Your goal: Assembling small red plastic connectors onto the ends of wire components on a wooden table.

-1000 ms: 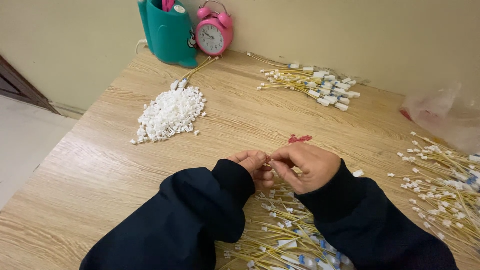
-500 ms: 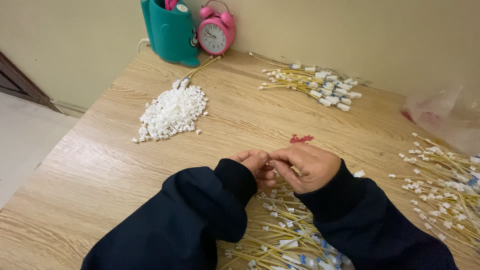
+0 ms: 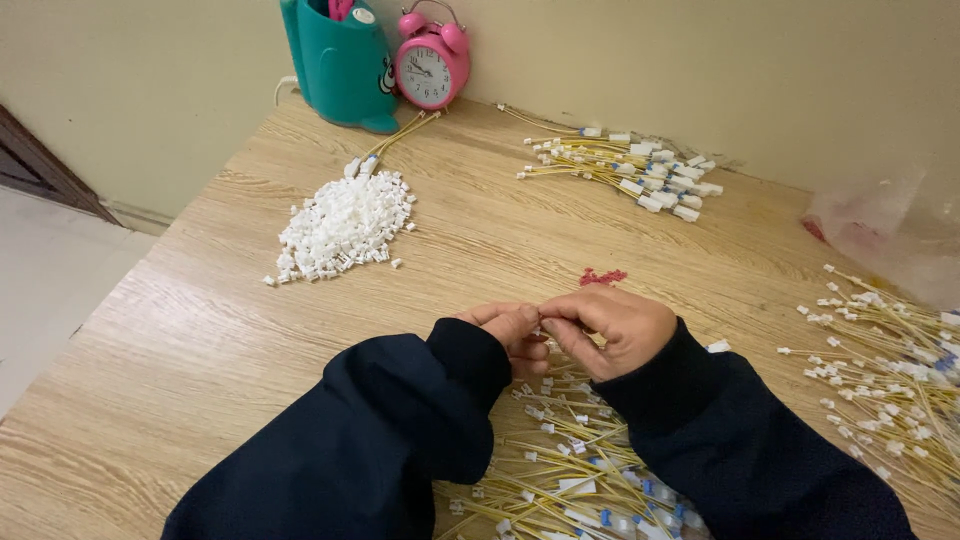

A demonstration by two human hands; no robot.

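Nothing much has moved: both hands stay together mid-desk, left hand [image 3: 512, 330] and right hand [image 3: 612, 328] with fingers pinched on a small wire piece, seemingly fitting it. Loose wires [image 3: 560, 470] lie beneath; connectors [image 3: 345, 225] far left.

Dark navy long sleeves, ribbed cuffs; left hand [image 3: 512, 332], right hand [image 3: 618, 325] bare.

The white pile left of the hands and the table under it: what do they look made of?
The white pile: small moulded plastic pieces by the look, uniform blocky shapes, matte white. The table: pale wood-grain surface, probably laminate rather than solid wood, since the grain looks flat and even with a light sheen.
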